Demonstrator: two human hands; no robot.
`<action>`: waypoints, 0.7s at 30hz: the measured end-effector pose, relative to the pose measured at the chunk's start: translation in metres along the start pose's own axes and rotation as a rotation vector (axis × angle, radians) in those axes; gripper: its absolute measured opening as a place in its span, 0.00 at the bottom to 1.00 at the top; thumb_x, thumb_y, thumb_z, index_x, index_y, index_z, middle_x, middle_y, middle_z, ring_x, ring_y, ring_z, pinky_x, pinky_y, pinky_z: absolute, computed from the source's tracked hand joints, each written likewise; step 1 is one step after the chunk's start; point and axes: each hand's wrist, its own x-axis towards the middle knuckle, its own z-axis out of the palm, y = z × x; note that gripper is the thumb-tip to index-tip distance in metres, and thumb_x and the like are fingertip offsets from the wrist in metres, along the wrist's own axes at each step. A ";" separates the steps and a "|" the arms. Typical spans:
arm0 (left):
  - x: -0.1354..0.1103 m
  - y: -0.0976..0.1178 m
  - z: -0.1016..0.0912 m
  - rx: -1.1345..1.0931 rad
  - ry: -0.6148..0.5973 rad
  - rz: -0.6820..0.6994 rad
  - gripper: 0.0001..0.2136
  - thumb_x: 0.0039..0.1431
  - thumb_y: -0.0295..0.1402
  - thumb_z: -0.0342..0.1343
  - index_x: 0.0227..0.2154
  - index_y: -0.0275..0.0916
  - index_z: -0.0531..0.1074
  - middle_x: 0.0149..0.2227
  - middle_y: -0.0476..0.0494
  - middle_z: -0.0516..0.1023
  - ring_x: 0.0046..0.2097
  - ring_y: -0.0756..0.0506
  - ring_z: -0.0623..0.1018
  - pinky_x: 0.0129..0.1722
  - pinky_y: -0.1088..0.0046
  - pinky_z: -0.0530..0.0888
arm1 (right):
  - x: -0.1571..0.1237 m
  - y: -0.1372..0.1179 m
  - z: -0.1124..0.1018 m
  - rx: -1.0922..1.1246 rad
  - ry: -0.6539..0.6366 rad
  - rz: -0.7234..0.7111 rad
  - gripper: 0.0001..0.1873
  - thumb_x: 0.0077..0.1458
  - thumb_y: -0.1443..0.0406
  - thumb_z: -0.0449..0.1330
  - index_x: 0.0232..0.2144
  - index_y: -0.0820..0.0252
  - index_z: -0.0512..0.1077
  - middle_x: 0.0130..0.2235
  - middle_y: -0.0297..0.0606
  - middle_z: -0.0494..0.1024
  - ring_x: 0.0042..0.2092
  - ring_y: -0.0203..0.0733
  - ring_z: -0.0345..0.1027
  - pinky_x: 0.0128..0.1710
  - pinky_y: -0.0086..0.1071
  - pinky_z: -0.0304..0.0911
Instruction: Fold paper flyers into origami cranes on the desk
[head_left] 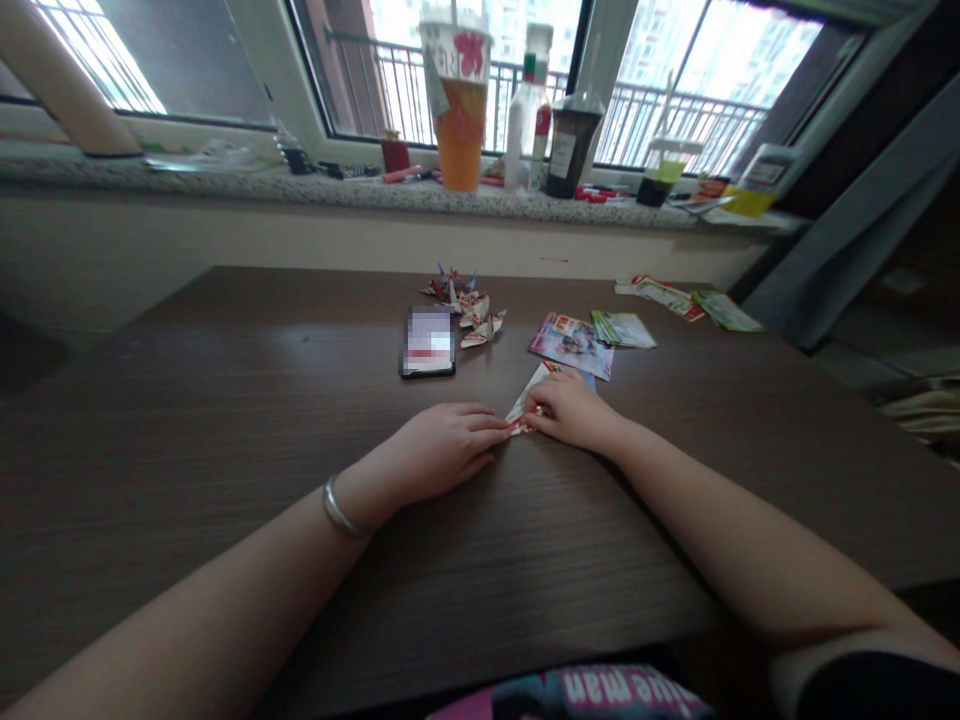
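A folded piece of printed paper (523,398), pale with red markings, lies on the table between my hands. My left hand (450,450) rests low over the wood with its fingers stretched out, the tips touching the near left corner of the paper. Curled on the right side of the same sheet is my right hand (571,408), thumb and fingers closed on the paper's edge and hiding part of it. Right behind this hand lie a pink and purple printed booklet or sheet (573,343) and a bluish paper edge.
A phone (428,342) and several folded paper figures (474,310) lie beyond my left hand. Farther right are green-and-white packets or leaflets (624,329) and a red-edged strip (667,295). Cups, including a tall orange drink (460,130), and bottles line the windowsill (360,193).
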 end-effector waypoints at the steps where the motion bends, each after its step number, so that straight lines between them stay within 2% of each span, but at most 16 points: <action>1: 0.000 0.000 0.001 0.007 0.008 -0.002 0.16 0.62 0.30 0.52 0.53 0.39 0.71 0.50 0.42 0.77 0.52 0.43 0.74 0.53 0.64 0.71 | 0.000 0.000 0.000 0.001 -0.004 0.001 0.09 0.57 0.59 0.60 0.30 0.58 0.74 0.33 0.37 0.79 0.41 0.44 0.68 0.45 0.38 0.51; 10: 0.004 0.003 0.001 0.059 -0.004 0.005 0.13 0.62 0.29 0.51 0.49 0.37 0.72 0.47 0.40 0.77 0.49 0.42 0.75 0.51 0.64 0.73 | 0.003 0.000 0.002 0.021 -0.003 0.008 0.08 0.56 0.61 0.60 0.29 0.59 0.74 0.33 0.38 0.79 0.40 0.43 0.69 0.43 0.35 0.53; 16: 0.005 0.008 0.004 0.086 0.036 -0.065 0.12 0.64 0.30 0.48 0.45 0.38 0.74 0.44 0.41 0.79 0.46 0.44 0.77 0.47 0.65 0.75 | 0.004 0.001 0.003 0.046 -0.003 0.035 0.09 0.55 0.60 0.60 0.29 0.59 0.75 0.33 0.39 0.79 0.38 0.42 0.69 0.37 0.32 0.56; 21: 0.004 0.007 0.003 0.104 0.041 -0.026 0.12 0.64 0.29 0.49 0.45 0.37 0.75 0.44 0.40 0.79 0.46 0.43 0.77 0.46 0.65 0.75 | 0.005 0.002 0.004 0.034 0.000 0.038 0.08 0.55 0.60 0.60 0.29 0.59 0.75 0.32 0.39 0.78 0.37 0.41 0.69 0.36 0.31 0.55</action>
